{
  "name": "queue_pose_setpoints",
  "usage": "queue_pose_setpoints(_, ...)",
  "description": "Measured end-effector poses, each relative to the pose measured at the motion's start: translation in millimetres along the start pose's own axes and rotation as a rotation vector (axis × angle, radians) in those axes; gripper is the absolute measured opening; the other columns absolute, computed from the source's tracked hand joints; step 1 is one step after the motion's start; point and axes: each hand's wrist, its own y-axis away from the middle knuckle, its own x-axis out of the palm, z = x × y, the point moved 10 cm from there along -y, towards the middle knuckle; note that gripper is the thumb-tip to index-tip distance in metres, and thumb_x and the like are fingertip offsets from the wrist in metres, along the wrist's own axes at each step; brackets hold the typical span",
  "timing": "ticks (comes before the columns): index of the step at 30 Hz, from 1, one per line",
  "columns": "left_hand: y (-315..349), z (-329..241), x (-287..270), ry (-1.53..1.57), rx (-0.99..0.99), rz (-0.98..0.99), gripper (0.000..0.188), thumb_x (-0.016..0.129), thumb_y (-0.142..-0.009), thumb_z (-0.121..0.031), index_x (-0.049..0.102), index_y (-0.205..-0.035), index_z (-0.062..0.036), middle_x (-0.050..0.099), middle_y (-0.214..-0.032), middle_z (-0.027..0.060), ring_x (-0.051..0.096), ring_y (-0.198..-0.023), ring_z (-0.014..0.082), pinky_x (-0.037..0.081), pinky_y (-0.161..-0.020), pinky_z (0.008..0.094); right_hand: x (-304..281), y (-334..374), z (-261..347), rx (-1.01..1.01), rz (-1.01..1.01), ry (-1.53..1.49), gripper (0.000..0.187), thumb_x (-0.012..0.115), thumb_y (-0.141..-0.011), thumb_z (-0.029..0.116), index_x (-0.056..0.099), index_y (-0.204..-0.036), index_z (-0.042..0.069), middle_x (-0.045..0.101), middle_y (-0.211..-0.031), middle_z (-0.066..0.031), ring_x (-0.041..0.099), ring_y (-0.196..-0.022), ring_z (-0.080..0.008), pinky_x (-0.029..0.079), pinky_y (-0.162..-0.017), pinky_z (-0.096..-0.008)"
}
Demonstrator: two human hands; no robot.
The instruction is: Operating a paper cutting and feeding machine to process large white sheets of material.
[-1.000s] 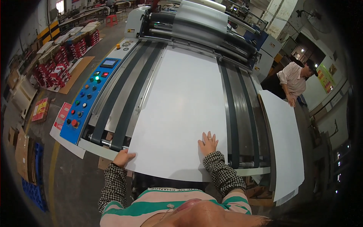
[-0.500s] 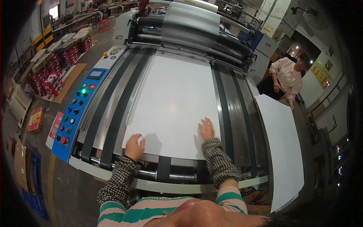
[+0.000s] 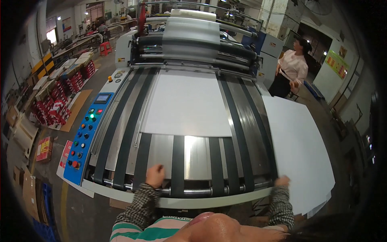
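A large white sheet [image 3: 187,103] lies flat on the feed table of a roller machine, its far end by the rollers. Over the table's near end, above a dark belt, my left hand [image 3: 155,176] is curled closed with nothing visible in it, apart from the sheet. Off to the right, my right hand [image 3: 282,181] is at the near left edge of a stack of white sheets [image 3: 300,149]. Its fingers are small and blurred, so whether it grips a sheet is unclear. Checked sleeve covers are on both my forearms.
A blue control panel [image 3: 84,139] with buttons runs along the table's left side. Dark belts [image 3: 177,165] cross the metal bed, and rollers [image 3: 189,42] span its far end. Another person [image 3: 293,68] stands beyond the stack. Red-and-white bundles [image 3: 54,103] sit on the floor at left.
The white sheet has moved away toward the rollers. My left hand has left it and curled; my right hand has swung right to the stack. The other person has let go of the stack and straightened.
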Motion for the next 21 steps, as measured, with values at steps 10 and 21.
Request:
queue_pose_setpoints(10, 68.5, -21.0, 104.8, -0.054, 0.083, 0.625, 0.025, 0.054, -0.073, -0.014, 0.055, -0.091, 0.0040, 0.059, -0.080, 0.0128, 0.056, -0.072, 0.0230, 0.045, -0.066, 0.0341, -30.7, 276.0, 338.9, -0.732, 0.253, -1.067, 0.034, 0.046, -0.080, 0.027, 0.058, -0.076, -0.005, 0.055, -0.088, -0.0240, 0.050, -0.086, -0.0372, 0.039, -0.079, -0.0386)
queue_pose_setpoints(21, 107.3, 80.3, -49.6, 0.472, -0.547, 0.259, 0.035, 0.052, -0.074, -0.007, 0.048, -0.106, 0.0062, 0.057, -0.094, 0.0114, 0.053, -0.084, 0.0187, 0.041, -0.075, 0.0285, -7.9, 254.2, 253.2, -0.709, 0.200, -0.374, 0.045, 0.043, -0.081, 0.035, 0.043, -0.119, 0.011, 0.025, -0.132, -0.0148, 0.013, -0.123, -0.0340, 0.006, -0.097, -0.0543)
